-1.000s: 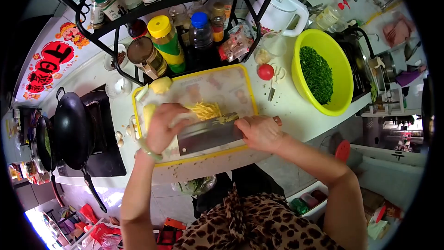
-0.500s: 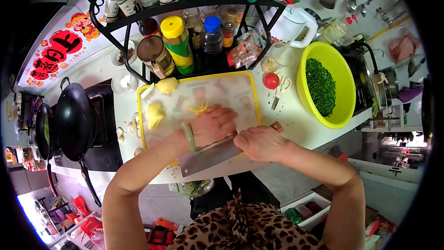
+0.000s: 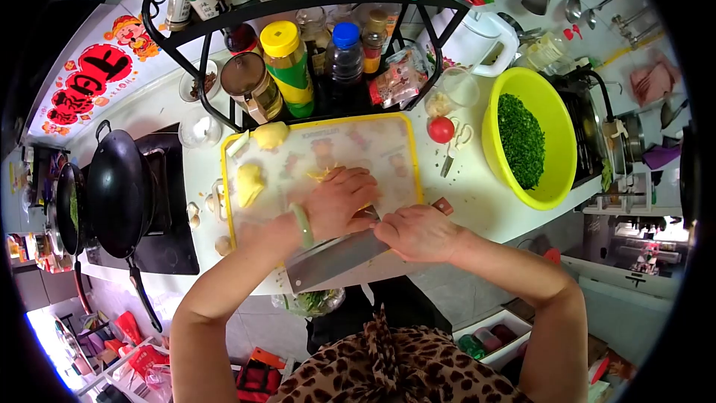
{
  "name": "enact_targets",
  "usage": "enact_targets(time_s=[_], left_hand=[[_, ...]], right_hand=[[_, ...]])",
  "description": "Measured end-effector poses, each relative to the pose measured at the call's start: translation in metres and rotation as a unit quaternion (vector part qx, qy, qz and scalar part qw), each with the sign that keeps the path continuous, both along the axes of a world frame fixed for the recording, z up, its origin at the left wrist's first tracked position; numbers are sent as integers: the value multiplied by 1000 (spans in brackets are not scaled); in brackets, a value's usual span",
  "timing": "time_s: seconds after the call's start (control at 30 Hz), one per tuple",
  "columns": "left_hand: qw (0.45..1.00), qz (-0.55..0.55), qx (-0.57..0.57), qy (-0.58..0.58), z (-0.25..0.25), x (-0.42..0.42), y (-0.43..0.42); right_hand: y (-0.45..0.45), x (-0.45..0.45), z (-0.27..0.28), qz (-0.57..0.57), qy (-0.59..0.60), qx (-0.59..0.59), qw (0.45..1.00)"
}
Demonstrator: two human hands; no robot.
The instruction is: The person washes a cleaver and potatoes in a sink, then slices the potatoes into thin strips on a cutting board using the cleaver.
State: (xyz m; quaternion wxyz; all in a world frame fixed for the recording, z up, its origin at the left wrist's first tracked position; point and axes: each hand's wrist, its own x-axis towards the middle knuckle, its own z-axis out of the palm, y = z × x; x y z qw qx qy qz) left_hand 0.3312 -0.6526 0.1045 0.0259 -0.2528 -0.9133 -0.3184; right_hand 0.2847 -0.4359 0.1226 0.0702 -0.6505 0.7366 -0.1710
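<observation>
My right hand [image 3: 419, 232] is wrapped around the handle of a broad cleaver [image 3: 335, 259], whose blade points left and lies tilted over the front edge of the cutting board [image 3: 373, 121]. Just above the blade, my left hand [image 3: 339, 200] wears a pale green bangle [image 3: 301, 225]. Its fingers stretch to the right, and the thumb is apart from them beside the blade near the handle. Thin yellow shreds [image 3: 321, 175] lie by the left fingers. Two peeled yellow pieces, one lower [image 3: 250, 184] and one upper [image 3: 270, 134], rest on the board's left side, near a pale white-green piece [image 3: 238, 143].
A lime-green bowl [image 3: 556, 157] of chopped greens stands right, near a tomato [image 3: 441, 130] and scissors [image 3: 455, 148]. Behind the board is a black rack [image 3: 313, 9] with bottles and jars. A black wok [image 3: 119, 194] sits on the hob at left.
My left hand has turned slightly, so its thumb now shows apart from the fingers along the blade. The cleaver has shifted a little, with more of its face showing.
</observation>
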Motion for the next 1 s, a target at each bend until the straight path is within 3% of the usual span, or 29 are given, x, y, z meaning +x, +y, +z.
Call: enact_targets(time_s=[0.17,0.23,0.3,0.33,0.4,0.43,0.57,0.8,0.87,1.0], left_hand=[[992,90,-75,45,-19,-11,-23],[990,134,28,33,-15,-9,-49],[981,188,29,44,-5,4,-71],[968,241,33,56,3,11,-80],[940,331,68,45,17,30,-97],[917,386,98,32,13,41,-108],[830,527,182,-30,-3,80,-136],[804,553,211,-66,-21,112,-127],[803,545,233,-67,-25,117,-125],[816,537,206,-60,-24,122,-121]], right_hand=[[0,-2,4,12,-29,52,998],[2,3,-3,2,-40,51,998],[2,13,-15,-59,-106,73,990],[0,21,-18,-59,-106,71,990],[-10,42,-26,-189,-247,136,941],[-12,50,-34,-222,-297,111,922],[-22,66,-52,-294,-353,84,884],[-7,26,-69,-380,-330,91,859],[-2,17,-57,-418,-256,84,867],[2,16,-53,-409,-290,73,862]])
